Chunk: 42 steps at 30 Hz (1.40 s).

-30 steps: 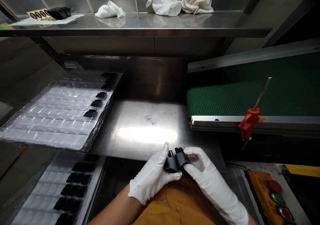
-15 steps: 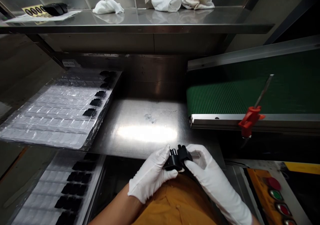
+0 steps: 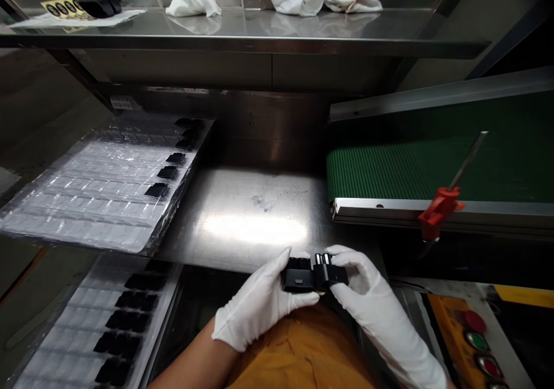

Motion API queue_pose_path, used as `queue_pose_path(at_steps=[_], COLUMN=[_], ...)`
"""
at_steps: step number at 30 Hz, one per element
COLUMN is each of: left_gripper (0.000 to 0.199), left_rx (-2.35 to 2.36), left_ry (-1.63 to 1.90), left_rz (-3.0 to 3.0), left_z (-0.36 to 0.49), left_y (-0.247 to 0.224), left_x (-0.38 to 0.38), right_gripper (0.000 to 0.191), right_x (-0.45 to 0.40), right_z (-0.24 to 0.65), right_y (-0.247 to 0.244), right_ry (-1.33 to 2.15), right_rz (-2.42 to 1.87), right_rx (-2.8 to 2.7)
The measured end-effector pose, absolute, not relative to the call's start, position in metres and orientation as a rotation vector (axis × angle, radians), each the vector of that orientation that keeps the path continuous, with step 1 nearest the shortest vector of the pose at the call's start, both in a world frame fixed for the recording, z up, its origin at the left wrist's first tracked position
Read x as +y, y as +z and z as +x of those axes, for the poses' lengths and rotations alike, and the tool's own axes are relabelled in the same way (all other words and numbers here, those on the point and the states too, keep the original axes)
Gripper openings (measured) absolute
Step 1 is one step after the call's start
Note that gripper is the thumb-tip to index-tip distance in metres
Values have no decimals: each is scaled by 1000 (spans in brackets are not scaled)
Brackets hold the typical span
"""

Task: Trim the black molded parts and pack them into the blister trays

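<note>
Gloved left hand [image 3: 259, 305] pinching one black part [image 3: 296, 277], gloved right hand [image 3: 367, 302] pinching another [image 3: 329, 272], parts touching between them over table [image 3: 242, 216] edge, trays [image 3: 99, 187] left of hands, green belt [image 3: 433, 158] right beyond them

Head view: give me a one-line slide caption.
Gloved left hand and right hand each hold a black plastic part over the steel bench, beside clear trays.

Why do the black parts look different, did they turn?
Yes. The black parts tipped from pointing up to lying flat, held by both hands at the table edge.
</note>
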<state>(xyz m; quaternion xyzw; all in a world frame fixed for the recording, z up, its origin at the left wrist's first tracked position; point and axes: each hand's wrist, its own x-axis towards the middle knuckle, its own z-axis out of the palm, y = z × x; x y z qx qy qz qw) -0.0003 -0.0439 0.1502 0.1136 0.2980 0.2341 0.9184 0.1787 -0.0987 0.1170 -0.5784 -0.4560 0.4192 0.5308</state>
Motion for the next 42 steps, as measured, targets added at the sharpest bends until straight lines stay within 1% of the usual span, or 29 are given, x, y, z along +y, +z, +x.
queue_pose_path(at_steps=[4, 9, 14, 20, 21, 22, 24, 25, 28, 32, 35, 39, 40, 42], left_gripper=[39, 41, 41, 33, 35, 42, 62, 69, 74, 74, 74, 59, 57, 60], left_rx=[556, 546, 499, 523, 546, 584, 696, 760, 887, 924, 932, 971, 984, 995], left_ry=[499, 509, 497, 545, 555, 559, 525, 494, 406, 413, 412, 429, 452, 507], left_rz=[173, 167, 148, 229, 287, 357, 531, 621, 826, 919, 938, 992, 1003, 1004], left_z=[1, 1, 3, 2, 3, 3, 4, 4, 7, 10, 9, 6, 6, 6], left_y=[147, 148, 150, 150, 151, 152, 157, 159, 164, 167, 168, 164, 162, 159], left_x=[-44, -42, -41, -45, -45, -46, -47, -47, -48, -50, -50, -50, -51, -53], right_gripper=[32, 54, 55, 58, 58, 58, 58, 57, 55, 55, 60, 67, 68, 70], right_x=[-100, -100, -100, -101, -102, -102, -104, -105, -106, -105, -104, -107, -109, -113], right_z=[179, 175, 175, 175, 175, 175, 173, 172, 168, 162, 160, 162, 163, 164], right_y=[121, 123, 122, 127, 128, 129, 129, 128, 127, 131, 135, 130, 128, 123], right_ry=[939, 1025, 1059, 1033, 1015, 994, 944, 911, 763, 571, 552, 562, 544, 487], right_rz=[-1371, -1462, -1495, -1544, -1568, -1592, -1645, -1670, -1710, -1642, -1577, -1498, -1481, -1446], right_rx=[-1085, -862, -838, -893, -909, -932, -1011, -1064, -1240, -1439, -1509, -1562, -1567, -1565])
